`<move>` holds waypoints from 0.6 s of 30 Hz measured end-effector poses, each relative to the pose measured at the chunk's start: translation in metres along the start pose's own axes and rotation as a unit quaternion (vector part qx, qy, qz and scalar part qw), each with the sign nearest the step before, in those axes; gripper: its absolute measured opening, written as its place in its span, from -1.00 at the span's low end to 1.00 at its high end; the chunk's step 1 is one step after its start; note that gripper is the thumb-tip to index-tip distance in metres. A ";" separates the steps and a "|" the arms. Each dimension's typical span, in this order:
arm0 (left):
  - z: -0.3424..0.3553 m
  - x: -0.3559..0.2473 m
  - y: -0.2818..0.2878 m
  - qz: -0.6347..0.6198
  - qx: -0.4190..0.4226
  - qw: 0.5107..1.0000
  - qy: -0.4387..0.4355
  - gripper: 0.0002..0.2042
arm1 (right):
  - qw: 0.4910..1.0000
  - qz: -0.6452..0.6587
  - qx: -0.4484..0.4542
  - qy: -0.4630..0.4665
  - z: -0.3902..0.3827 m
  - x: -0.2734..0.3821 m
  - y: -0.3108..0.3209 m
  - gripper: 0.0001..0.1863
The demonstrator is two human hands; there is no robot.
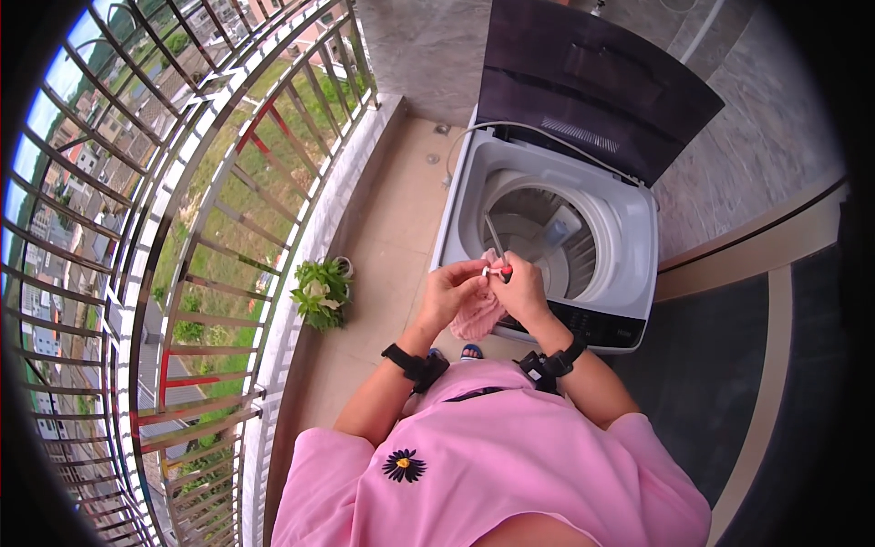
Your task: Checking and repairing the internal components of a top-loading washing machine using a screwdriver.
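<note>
In front of my body, both hands meet just over the front edge of the washing machine (643,264). My right hand (521,296) is closed round a screwdriver (494,232) with a thin metal shaft and a red and black handle; the shaft points up and away over the open drum. A crumpled pink cloth (478,314) hangs below and between the hands; which hand bears it I cannot tell. My left hand (448,292) pinches a small white piece (486,273) beside the handle. Its exact kind is too small to make out.
The machine's dark lid (592,82) stands raised against the wall, and a pale hose (547,130) crosses behind the tub. To the left, a potted plant (321,294) sits by the balcony ledge and metal railing (196,219). A dark framed door panel (720,365) is at right.
</note>
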State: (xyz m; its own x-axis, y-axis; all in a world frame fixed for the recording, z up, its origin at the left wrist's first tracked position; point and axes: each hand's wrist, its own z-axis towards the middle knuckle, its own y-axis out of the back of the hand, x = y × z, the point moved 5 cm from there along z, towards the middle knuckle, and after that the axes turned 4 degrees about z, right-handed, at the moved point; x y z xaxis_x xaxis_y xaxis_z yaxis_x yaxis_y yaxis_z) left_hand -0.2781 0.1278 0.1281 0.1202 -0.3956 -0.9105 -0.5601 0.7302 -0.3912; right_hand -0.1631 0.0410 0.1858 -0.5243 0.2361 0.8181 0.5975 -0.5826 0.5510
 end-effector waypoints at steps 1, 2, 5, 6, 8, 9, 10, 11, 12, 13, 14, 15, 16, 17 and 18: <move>0.000 -0.001 -0.001 0.024 0.000 1.000 0.004 -0.72 | 1.000 0.000 0.001 -0.001 0.000 -0.003 -0.001 -0.85; 0.000 -0.001 -0.001 0.048 0.000 0.999 0.008 -0.72 | 1.000 -0.014 -0.012 -0.002 0.000 -0.009 -0.001 -0.84; -0.001 -0.003 0.001 0.017 0.008 1.000 0.020 -0.69 | 0.997 0.052 -0.039 -0.033 0.004 -0.035 0.009 -0.79; -0.003 -0.004 -0.002 -0.006 0.013 0.999 0.034 -0.69 | 0.991 0.116 -0.024 -0.068 0.002 -0.048 0.012 -0.79; -0.007 -0.004 -0.001 -0.023 0.001 0.999 0.045 -0.69 | 0.946 0.272 0.042 -0.169 -0.002 -0.051 0.009 -0.82; -0.008 -0.002 -0.001 -0.042 -0.009 0.997 0.057 -0.69 | 0.946 0.273 0.043 -0.169 -0.002 -0.046 0.012 -0.82; -0.007 0.000 -0.001 -0.059 -0.009 0.997 0.056 -0.69 | 0.956 0.236 0.077 -0.157 -0.002 -0.035 0.013 -0.82; -0.006 0.002 -0.003 -0.060 -0.007 0.997 0.057 -0.69 | 0.963 0.197 0.110 -0.145 -0.002 -0.028 0.011 -0.83; -0.005 0.002 -0.006 -0.060 0.005 0.997 0.051 -0.69 | 0.989 0.144 0.036 0.016 -0.002 -0.028 0.006 -0.83; -0.005 0.002 -0.007 -0.059 0.016 0.997 0.044 -0.69 | 0.992 0.126 0.018 -0.002 -0.002 -0.027 0.001 -0.81; -0.004 0.004 -0.006 -0.058 0.017 0.997 0.044 -0.69 | 0.998 0.059 0.003 -0.005 -0.002 -0.024 -0.001 -0.79; -0.003 0.009 -0.004 -0.045 0.017 0.998 0.045 -0.69 | 1.000 -0.007 -0.012 -0.008 -0.001 -0.020 -0.001 -0.77; -0.004 0.012 -0.001 -0.032 0.015 0.998 0.047 -0.69 | 1.000 -0.006 -0.010 -0.008 -0.001 -0.019 -0.001 -0.77; -0.004 0.014 0.003 -0.032 0.012 0.998 0.047 -0.69 | 1.000 0.001 -0.006 -0.020 0.001 -0.018 -0.001 -0.75; -0.004 0.017 0.009 -0.057 -0.001 0.996 0.067 -0.69 | 0.999 0.009 -0.002 -0.033 0.001 -0.019 -0.001 -0.73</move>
State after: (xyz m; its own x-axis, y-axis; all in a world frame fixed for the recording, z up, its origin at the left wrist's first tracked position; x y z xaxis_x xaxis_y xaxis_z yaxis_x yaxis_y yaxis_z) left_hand -0.2843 0.1250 0.1094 0.0722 -0.5461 -0.8346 -0.5504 0.6760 -0.4900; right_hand -0.1534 0.0381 0.1696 -0.4727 0.2766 0.8367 0.6032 -0.5906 0.5360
